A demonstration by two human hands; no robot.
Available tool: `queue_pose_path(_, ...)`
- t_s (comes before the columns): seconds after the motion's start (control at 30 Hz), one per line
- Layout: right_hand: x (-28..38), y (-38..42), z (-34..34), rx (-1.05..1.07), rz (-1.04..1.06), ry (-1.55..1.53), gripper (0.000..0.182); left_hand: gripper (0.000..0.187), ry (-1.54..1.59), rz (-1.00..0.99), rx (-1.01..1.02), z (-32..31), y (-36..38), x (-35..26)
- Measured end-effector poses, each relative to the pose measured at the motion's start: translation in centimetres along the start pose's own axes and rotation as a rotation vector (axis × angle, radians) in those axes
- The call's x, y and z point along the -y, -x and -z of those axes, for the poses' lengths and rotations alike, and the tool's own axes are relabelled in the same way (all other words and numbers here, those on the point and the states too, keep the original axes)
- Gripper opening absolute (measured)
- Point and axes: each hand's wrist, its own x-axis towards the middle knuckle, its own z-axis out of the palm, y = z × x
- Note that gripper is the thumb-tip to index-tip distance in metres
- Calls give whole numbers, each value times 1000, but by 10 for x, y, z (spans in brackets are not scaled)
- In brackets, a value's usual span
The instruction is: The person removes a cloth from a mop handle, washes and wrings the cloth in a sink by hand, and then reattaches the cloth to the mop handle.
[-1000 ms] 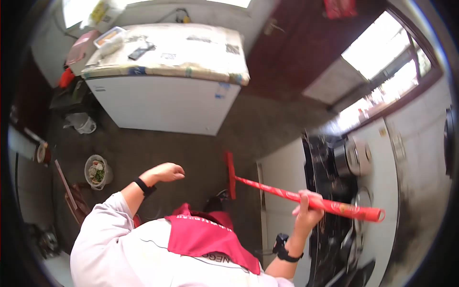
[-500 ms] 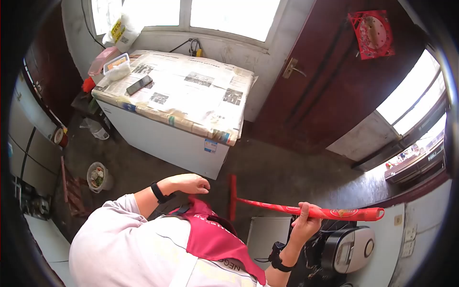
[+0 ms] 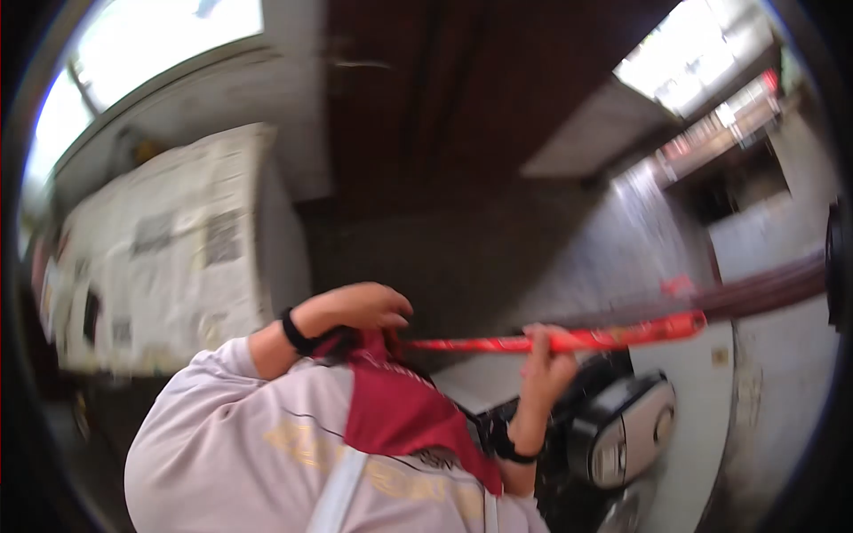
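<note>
My right hand (image 3: pixel 548 362) is closed around the handle of a red long-handled floor tool (image 3: pixel 622 336). The handle has a printed wrap and a hole at its end, which points right. Its lower part runs left toward my body, where its head is hidden. My left hand (image 3: pixel 369 307) hovers in front of my chest near that lower part, not visibly touching it. Nothing shows in it, and its blurred fingers are loosely bent and slightly apart. A dark red apron (image 3: pixel 400 413) covers my front.
At left is a white chest (image 3: pixel 286 253) topped with newspaper (image 3: pixel 178 231), a dark phone (image 3: pixel 91 317) on it. A dark red door (image 3: pixel 480 98) stands ahead, with grey floor (image 3: pixel 426 249) before it. A rice cooker (image 3: pixel 622 431) sits at lower right, near an open doorway (image 3: pixel 657 204).
My view has swung to the right, so the chest shifts left and the doorway comes further in. The tool stays in my right hand; its red bar-shaped head has passed out of sight.
</note>
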Motion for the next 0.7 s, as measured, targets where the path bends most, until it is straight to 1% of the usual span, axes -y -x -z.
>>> queue_pose_path(0.03,-2,-19,-5,-31,23,24,11,31,-95,-41,-28,19,-18,6)
queue_pose_path(0.07,-6,-38,-7,-52,15,-36,15,32,-100,-96,-31,38,-35,16)
queue_pose_path(0.1,-10,-54,-9,-87,1,-35,16,31,10,-47,14,63,-48,8)
queue_pose_path(0.17,-17,-86,-5,-152,-26,-19,17,29,148,116,76,94,-74,15)
queue_pose_path(0.2,-17,-96,-5,-172,-73,0,17,29,154,101,114,100,-85,24)
queue_pose_path(0.23,-22,-108,-4,-194,-124,5,17,29,112,142,117,107,-101,32)
queue_pose_path(0.27,-26,-119,-4,-225,-151,4,17,29,65,186,118,113,-116,38)
queue_pose_path(0.3,-31,-128,-3,-261,-169,-11,17,29,57,183,159,116,-130,43)
queue_pose_path(0.4,-45,-153,7,-334,-218,-34,17,28,34,121,237,121,-180,45)
queue_pose_path(0.47,-57,-169,12,-415,-206,-96,17,29,33,88,329,122,-212,42)
queue_pose_path(0.6,-78,-212,40,-500,-156,-133,16,31,-32,15,403,124,-289,28)
queue_pose_path(0.67,-94,-237,57,-521,-114,-179,16,29,-118,5,446,126,-330,16)
queue_pose_path(0.7,-101,-251,66,-524,-134,-218,13,29,-132,-3,451,125,-352,10)
